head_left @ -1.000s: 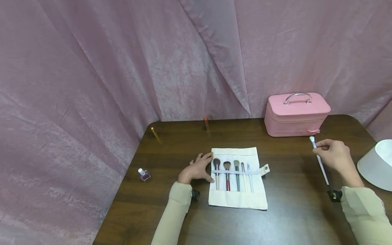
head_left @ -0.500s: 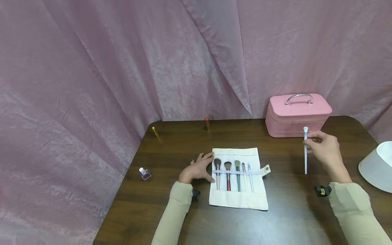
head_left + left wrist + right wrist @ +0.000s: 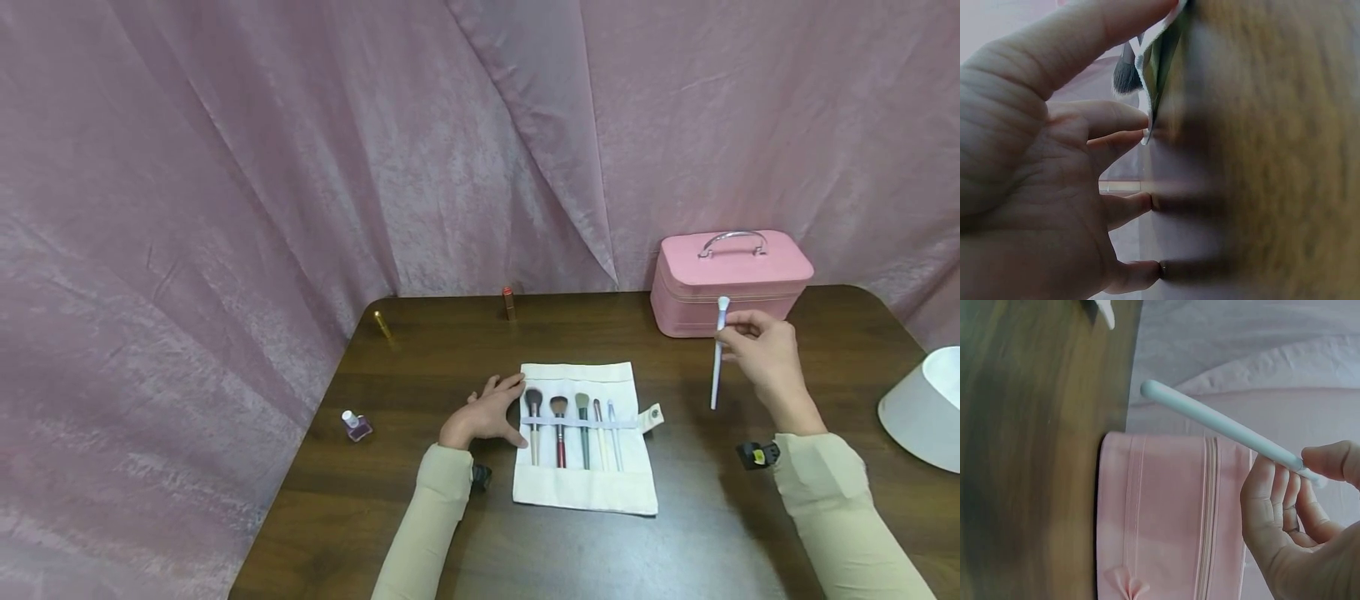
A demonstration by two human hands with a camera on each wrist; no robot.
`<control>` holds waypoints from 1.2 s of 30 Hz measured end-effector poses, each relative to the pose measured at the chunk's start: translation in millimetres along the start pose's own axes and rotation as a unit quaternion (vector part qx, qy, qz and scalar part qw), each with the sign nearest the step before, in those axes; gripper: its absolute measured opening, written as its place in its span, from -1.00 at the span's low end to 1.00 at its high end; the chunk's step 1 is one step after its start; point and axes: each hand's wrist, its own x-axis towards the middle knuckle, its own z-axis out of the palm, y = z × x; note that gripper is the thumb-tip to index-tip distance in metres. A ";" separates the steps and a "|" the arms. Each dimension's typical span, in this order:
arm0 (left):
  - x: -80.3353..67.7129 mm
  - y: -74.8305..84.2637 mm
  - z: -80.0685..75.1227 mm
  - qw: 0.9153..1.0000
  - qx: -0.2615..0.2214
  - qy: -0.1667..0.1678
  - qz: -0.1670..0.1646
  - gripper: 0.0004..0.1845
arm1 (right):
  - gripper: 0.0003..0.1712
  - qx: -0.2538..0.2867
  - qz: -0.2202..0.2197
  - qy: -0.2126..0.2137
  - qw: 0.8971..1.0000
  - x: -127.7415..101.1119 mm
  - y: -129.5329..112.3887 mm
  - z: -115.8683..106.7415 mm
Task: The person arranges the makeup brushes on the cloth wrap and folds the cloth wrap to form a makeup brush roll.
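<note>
My right hand point(image 3: 761, 354) pinches a white brush point(image 3: 717, 354) near its bristle end, holding it clear above the desk point(image 3: 420, 350) with its long axis near upright, handle pointing down. The brush roll point(image 3: 581, 492) lies to its left, well apart, its free end nearest this hand. My left hand point(image 3: 483, 412) rests with fingers spread flat, touching the roll's far edge, so the right hand is nearer.
</note>
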 end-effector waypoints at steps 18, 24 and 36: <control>0.6 -0.4 1.6 1.000 0.001 -0.007 0.006 0.09 | -0.81 0.143 0.016 -0.006 0.990 2.4 -5.9 53.7; 0.9 2.0 0.2 1.000 0.002 -0.005 0.000 0.09 | -0.80 0.158 0.024 -0.016 0.987 3.6 -7.9 71.3; -1.1 1.4 -1.7 1.000 -0.001 -0.004 -0.005 0.10 | -0.79 0.138 0.052 -0.043 0.988 2.3 -0.2 92.0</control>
